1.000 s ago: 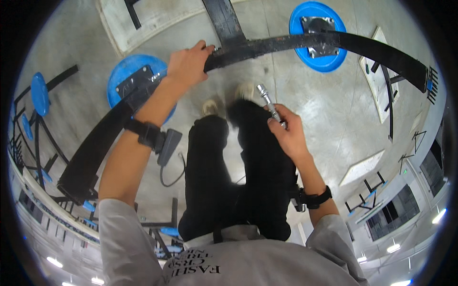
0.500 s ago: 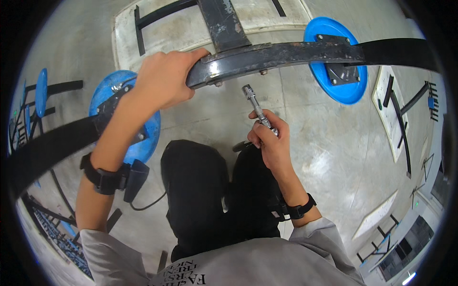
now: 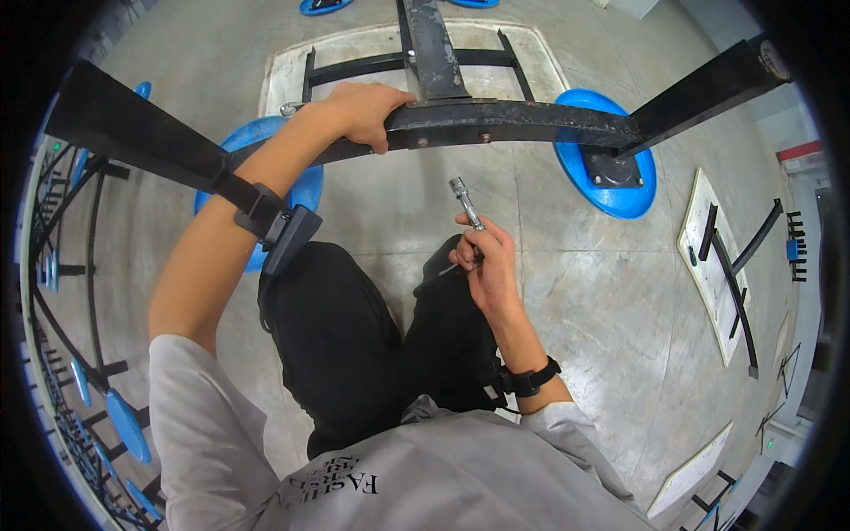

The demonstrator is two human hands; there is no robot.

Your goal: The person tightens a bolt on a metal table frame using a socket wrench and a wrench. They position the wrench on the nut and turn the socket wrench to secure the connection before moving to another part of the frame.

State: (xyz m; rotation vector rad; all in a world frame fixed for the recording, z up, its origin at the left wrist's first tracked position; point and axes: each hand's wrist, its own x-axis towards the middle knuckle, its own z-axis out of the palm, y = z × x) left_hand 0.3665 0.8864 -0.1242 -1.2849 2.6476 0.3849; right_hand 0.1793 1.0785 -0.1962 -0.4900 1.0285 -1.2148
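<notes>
My left hand point(image 3: 367, 115) is closed over a black metal crossbeam point(image 3: 522, 122), fingers across its top and thumb on the near side. Two bolt heads show along the beam's near face. In my right hand point(image 3: 487, 261) is a chrome socket wrench point(image 3: 465, 199), its socket end pointing up and away, just short of the beam. My fingers cover its lower part. Blue round discs sit under the beam's ends: the right disc point(image 3: 575, 164) has a black bolted plate, and the left disc point(image 3: 305, 190) is partly hidden behind my forearm.
Black posts rise from both beam ends, a left post point(image 3: 142, 124) and a right post point(image 3: 708, 93). Ahead, a black bar point(image 3: 434, 53) runs away over a white board point(image 3: 283, 75). Another white board point(image 3: 699, 230) with black bars lies right. Blue discs and black frames line the left.
My view has shifted, so the beam and its posts appear higher and farther off. My left hand stays on the beam; my right hand still holds the wrench, slightly turned.
</notes>
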